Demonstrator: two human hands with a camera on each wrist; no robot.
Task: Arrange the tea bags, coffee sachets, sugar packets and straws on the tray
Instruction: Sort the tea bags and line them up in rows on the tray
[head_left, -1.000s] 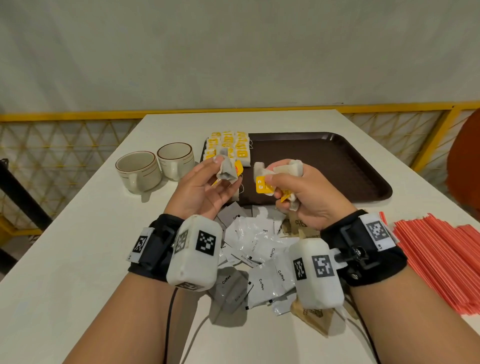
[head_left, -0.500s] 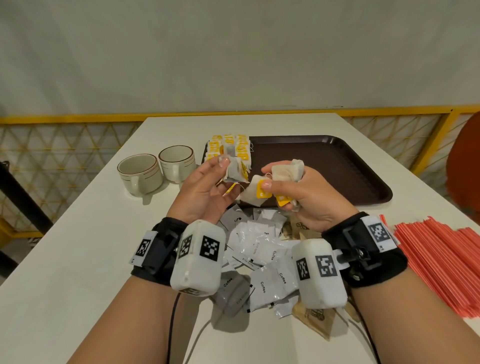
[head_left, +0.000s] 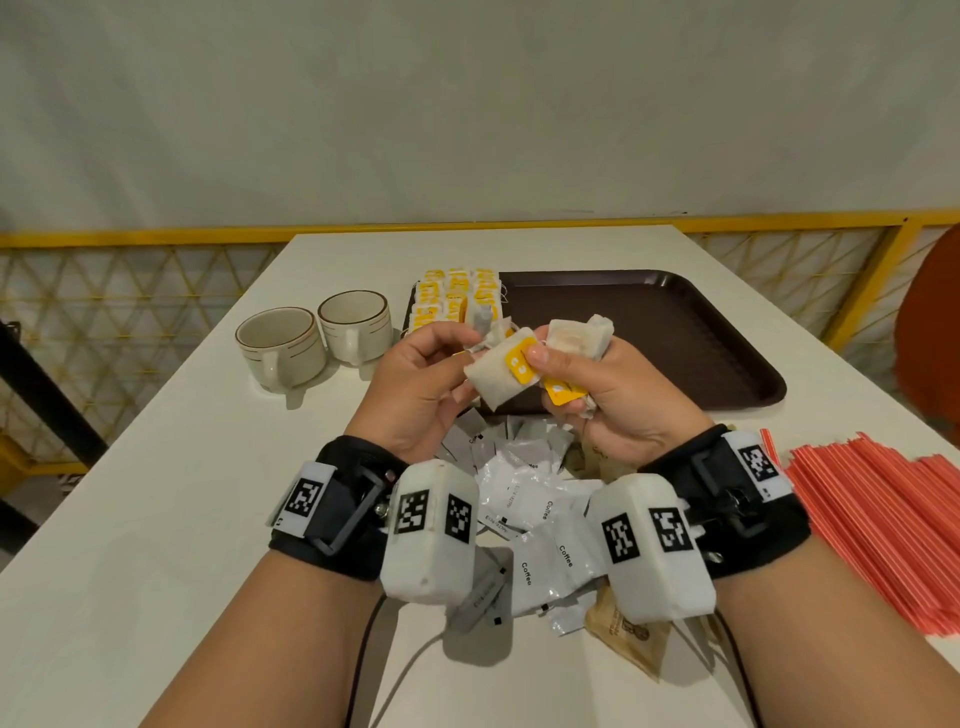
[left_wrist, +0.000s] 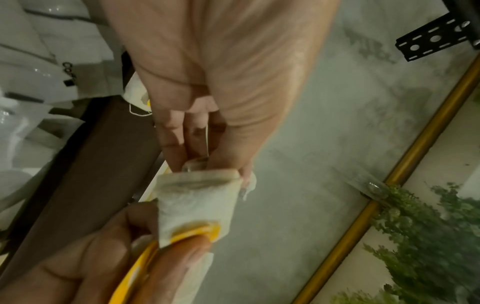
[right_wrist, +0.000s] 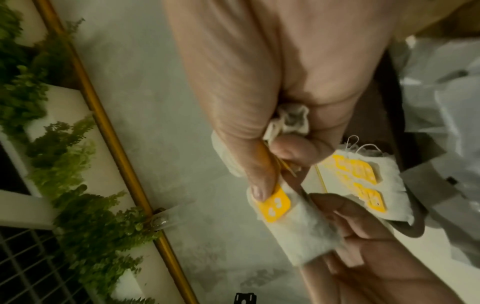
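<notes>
1. White sachets (head_left: 540, 540) at centre frame read "Coffee"; the yellow tag writing was illegible.
2. Left hand (head_left: 421, 389) and right hand (head_left: 618, 395) both pinched one tea bag (head_left: 501, 371) mid-frame, over the tray (head_left: 675, 332) edge; the right fingers also clamped more bags.
3. Only the left wrist view showed a string across the left fingers (left_wrist: 182, 133).

Tea bags (head_left: 457, 301) crowd the tray (head_left: 675, 332) left end; cups (head_left: 317, 338) flank it.

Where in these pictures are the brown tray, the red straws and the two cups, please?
Brown tray (head_left: 675, 332), head view, bare floor.
Red straws (head_left: 893, 519), head view, middle of pile.
Two cups (head_left: 280, 343), head view, nearer cup's wall.
</notes>
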